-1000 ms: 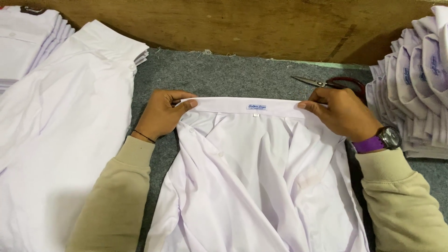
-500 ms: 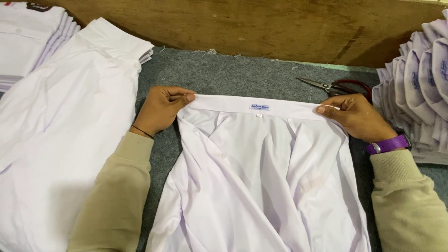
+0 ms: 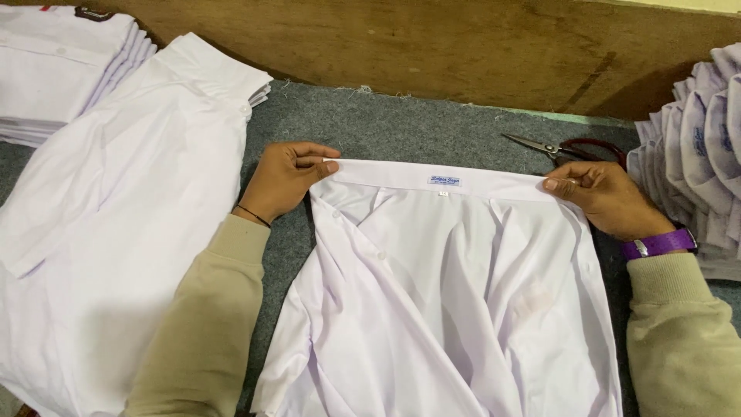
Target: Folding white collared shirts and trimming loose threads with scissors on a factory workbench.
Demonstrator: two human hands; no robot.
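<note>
My left hand (image 3: pixel 284 179) was pinched shut on the left end of the collar (image 3: pixel 444 176), thumb and fingertips nipping the folded edge. My right hand (image 3: pixel 610 199) was pinched the same way on the right end, so the collar band ran taut and straight between them. The shirt (image 3: pixel 448 301) lay face down from that band toward me, in the middle of the desk (image 3: pixel 401 127), its white cloth rumpled into long loose folds, with a small label at the collar's centre.

I judged the shirt light, thin and limp: the body would slide and crease at any pull, while the collar was the one firmer part, doubled and stitched, so the two ends of it were the sound places to grip. The cloth looked smooth enough to slip on itself but would drag a little on the grey felt-like top of the desk.

Just beyond my right hand, near the far edge, lay scissors (image 3: pixel 567 147) with dark red handles, apart from the shirt. At the right edge stood a stack of collars (image 3: pixel 706 154) or folded pieces, curved and white. To my left another shirt (image 3: pixel 116 232) lay spread flat, near my left sleeve, and in the far left corner sat a pile of folded shirts (image 3: pixel 62 69). A wooden board (image 3: pixel 432 46) ran along the far edge.
</note>
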